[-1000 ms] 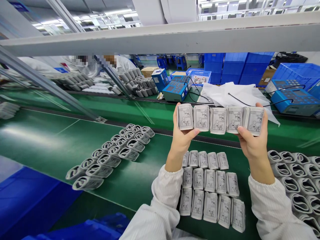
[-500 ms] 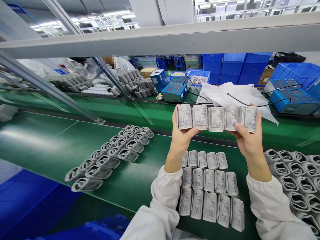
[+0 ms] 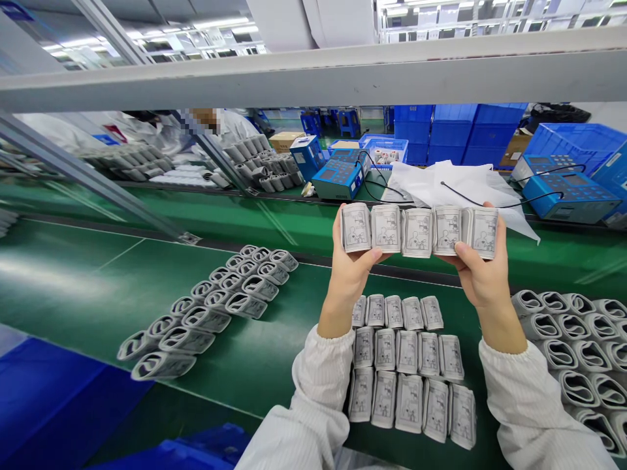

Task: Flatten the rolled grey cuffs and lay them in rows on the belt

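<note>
Between both hands I hold up a row of several rolled blood pressure cuffs (image 3: pixel 417 233), light grey with a line drawing printed on the side facing me. My left hand (image 3: pixel 353 264) grips the left end, thumb below and fingers behind. At the right end my right hand (image 3: pixel 482 274) is closed, its thumb pressed on the front. Under the raised row, more rolled cuffs (image 3: pixel 409 352) lie on the green work surface in three rows, printed side up. Both white sleeves flank these rows.
Rolled cuffs stand on end in a slanting block (image 3: pixel 215 300) at left and another block (image 3: pixel 582 352) at right. Beyond are blue devices (image 3: pixel 340 173) with black cables, a white sheet (image 3: pixel 450 183) and blue crates (image 3: pixel 445 134). A grey beam (image 3: pixel 313 81) crosses above; a person sits far left.
The scene has shifted slightly left in view. Both hands keep the row of cuffs raised, with no visible change of grip.
</note>
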{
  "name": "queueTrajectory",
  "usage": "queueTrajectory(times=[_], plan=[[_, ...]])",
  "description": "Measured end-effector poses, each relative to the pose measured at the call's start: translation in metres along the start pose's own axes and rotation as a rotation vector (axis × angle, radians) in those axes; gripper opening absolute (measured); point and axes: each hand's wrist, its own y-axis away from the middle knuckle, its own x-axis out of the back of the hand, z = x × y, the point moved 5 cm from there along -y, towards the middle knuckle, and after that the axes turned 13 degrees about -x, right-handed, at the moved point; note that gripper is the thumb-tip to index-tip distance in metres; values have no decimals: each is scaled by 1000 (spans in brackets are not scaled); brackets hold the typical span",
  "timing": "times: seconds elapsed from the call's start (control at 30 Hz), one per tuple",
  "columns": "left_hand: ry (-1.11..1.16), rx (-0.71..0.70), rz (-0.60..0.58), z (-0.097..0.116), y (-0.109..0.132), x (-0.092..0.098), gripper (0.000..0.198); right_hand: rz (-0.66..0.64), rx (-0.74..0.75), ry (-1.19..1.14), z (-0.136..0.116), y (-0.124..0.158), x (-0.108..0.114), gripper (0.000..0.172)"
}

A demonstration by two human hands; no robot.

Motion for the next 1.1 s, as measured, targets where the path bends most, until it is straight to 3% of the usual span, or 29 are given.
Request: queueTrajectory(times=[0.33,0.8,1.1], plan=[[-12,-9,8,9,1,-2,114,-1,-2,4,-1,1,-1,117],[-15,-12,25,13,-1,-6,116,-11,26,25,-3,1,1,108],[-18,-10,24,12,-2,-5,121,4,25,39,-3,0,1,112]])
